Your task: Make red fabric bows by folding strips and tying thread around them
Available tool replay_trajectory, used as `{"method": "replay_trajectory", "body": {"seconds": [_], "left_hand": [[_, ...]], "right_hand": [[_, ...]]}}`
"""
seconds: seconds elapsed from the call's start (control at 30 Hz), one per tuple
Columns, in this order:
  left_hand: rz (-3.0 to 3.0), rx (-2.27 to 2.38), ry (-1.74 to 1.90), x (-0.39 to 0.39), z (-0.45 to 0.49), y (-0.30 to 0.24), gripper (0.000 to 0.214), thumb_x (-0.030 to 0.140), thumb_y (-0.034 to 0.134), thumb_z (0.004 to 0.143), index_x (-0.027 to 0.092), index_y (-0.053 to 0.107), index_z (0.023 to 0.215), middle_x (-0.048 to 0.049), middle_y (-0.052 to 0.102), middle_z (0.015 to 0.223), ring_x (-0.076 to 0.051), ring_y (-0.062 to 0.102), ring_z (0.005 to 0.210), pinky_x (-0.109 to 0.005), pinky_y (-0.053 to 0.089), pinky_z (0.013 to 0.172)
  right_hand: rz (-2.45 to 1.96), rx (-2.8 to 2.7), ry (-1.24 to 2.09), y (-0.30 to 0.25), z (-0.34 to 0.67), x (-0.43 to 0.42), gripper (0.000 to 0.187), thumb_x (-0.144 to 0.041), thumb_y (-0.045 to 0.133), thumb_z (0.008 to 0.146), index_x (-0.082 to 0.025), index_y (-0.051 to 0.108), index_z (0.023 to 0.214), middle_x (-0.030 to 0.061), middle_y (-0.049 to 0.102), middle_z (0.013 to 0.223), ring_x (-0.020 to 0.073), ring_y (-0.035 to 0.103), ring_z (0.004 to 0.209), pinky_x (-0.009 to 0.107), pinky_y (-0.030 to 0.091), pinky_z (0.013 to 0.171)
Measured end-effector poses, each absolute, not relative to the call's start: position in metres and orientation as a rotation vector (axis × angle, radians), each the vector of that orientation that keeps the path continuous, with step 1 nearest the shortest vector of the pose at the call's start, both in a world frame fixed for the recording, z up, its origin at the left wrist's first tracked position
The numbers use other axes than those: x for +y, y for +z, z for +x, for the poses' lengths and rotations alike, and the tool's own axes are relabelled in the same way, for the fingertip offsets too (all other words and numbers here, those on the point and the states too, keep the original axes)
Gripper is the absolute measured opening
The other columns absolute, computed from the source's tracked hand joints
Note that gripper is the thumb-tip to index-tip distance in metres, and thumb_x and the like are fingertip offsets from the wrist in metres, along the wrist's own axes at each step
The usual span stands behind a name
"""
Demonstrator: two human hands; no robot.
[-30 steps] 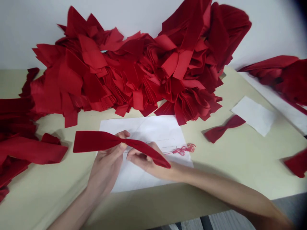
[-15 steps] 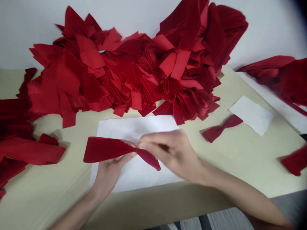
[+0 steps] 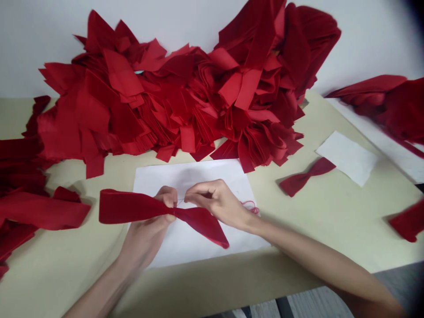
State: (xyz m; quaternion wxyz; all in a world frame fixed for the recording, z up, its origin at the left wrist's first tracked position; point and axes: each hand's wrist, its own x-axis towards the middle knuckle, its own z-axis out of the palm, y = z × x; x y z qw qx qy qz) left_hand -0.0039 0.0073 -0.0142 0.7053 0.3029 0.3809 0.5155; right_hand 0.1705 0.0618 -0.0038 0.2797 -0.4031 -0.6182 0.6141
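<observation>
**Pinched tight at the waist**

The left hand (image 3: 145,236) is closed around the middle of a red velvet strip (image 3: 132,206), its thumb and fingers gathering the cloth into a narrow waist; the two ends flare out to either side, so the strip reads as a long bow. The right hand (image 3: 215,203) sits just beside it, thumb and forefinger shut on a thin pale strand (image 3: 180,200) that runs to the gathered middle, too fine to tell whether it is thread or a needle. A small tangle of red thread (image 3: 251,206) lies by the right wrist, on the white paper sheet (image 3: 188,181) beneath the hands.

The sheet rests on a cream table (image 3: 212,274). Loose red strips (image 3: 39,212) lie to the left, and a finished-looking small red bow (image 3: 306,177) sits to the right, near a white patch of paper or cloth (image 3: 346,158). A lone red piece (image 3: 408,223) lies at the right edge, below a second red heap (image 3: 380,101). Beyond everything, a great heap of red fabric pieces (image 3: 185,101) is banked against a white wall (image 3: 39,35).
</observation>
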Motion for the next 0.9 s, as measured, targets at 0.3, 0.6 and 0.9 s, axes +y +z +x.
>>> {"method": "replay_trajectory", "body": {"seconds": [0.3, 0.6, 0.9], "left_hand": [[0.452, 0.961, 1.241, 0.009, -0.004, -0.015, 0.010, 0.026, 0.076, 0.073, 0.024, 0.067, 0.076, 0.0023, 0.054, 0.087, -0.013, 0.052, 0.094, -0.022, 0.044, 0.085], [0.703, 1.353, 1.284, 0.006, 0.000, -0.016, 0.010, 0.023, 0.075, 0.071, 0.022, 0.068, 0.078, 0.0015, 0.064, 0.089, -0.018, 0.057, 0.092, -0.029, 0.043, 0.086], [0.912, 1.051, 0.987, 0.004, 0.002, -0.014, 0.008, 0.020, 0.074, 0.068, 0.022, 0.067, 0.067, -0.0004, 0.058, 0.077, -0.018, 0.055, 0.079, -0.028, 0.045, 0.071]], "right_hand": [[-0.851, -1.716, 1.932, -0.012, 0.153, 0.026, 0.019, -0.025, 0.054, 0.086, -0.014, 0.063, 0.073, -0.0056, 0.045, 0.055, 0.0062, 0.041, 0.053, 0.021, 0.042, 0.055], [-0.708, -2.321, 1.051, 0.031, 0.167, 0.006, 0.024, -0.002, 0.039, 0.080, -0.013, 0.059, 0.076, -0.0042, 0.037, 0.058, 0.0084, 0.025, 0.052, 0.023, 0.028, 0.046], [-1.039, -1.906, 1.255, 0.046, 0.185, 0.049, 0.023, -0.024, 0.052, 0.090, -0.015, 0.066, 0.074, -0.0045, 0.042, 0.054, 0.0050, 0.031, 0.049, 0.019, 0.030, 0.045]]}}
